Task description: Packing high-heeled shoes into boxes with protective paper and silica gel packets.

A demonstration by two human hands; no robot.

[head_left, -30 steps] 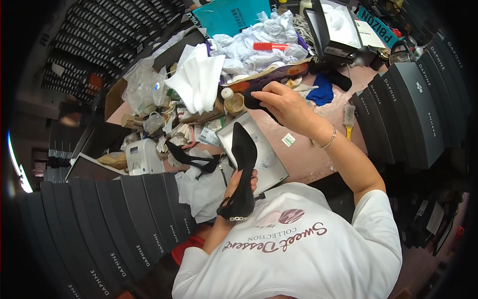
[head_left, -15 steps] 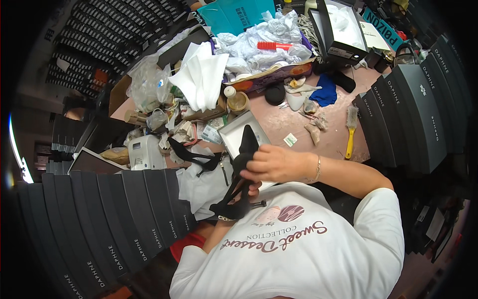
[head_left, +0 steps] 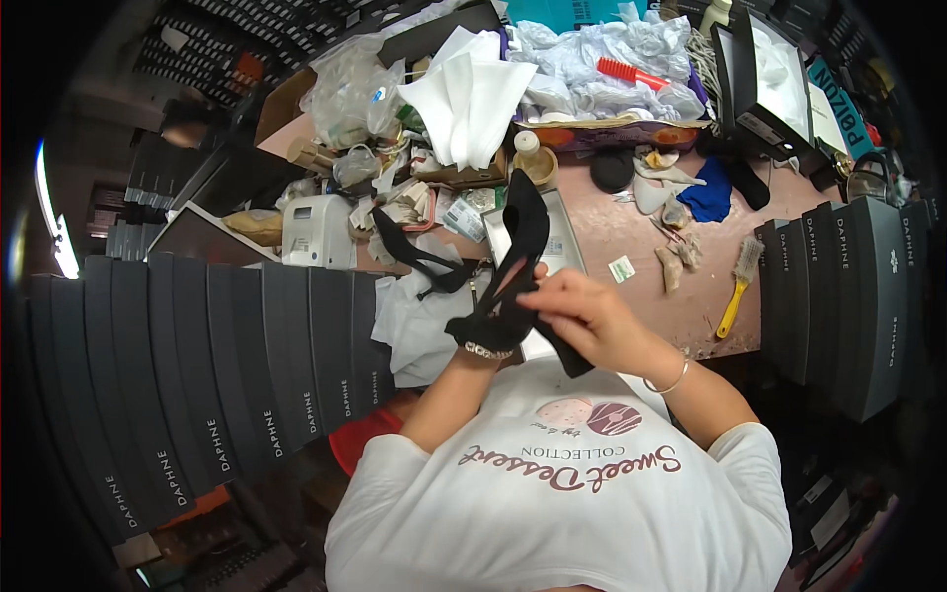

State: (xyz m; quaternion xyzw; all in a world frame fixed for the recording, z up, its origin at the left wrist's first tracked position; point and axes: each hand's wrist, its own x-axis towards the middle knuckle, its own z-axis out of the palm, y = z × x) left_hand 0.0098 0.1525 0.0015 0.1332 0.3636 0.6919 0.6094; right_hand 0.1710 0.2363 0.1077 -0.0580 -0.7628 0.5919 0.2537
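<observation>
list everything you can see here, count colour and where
high-heeled shoe: one, black, held up over the table's near edge
loose shoe straps: one bunch, black, left of the shoe
brush: one, yellow handle, table right
label printer: one, white, table left
cloth: one, blue, far right
comb: one, red, on white wrapping at the back
shoe boxes: many, dark grey, stacked both sides
table: one, pinkish, cluttered
left hand: mostly hidden under the shoe
right hand: gripping the shoe's heel end
</observation>
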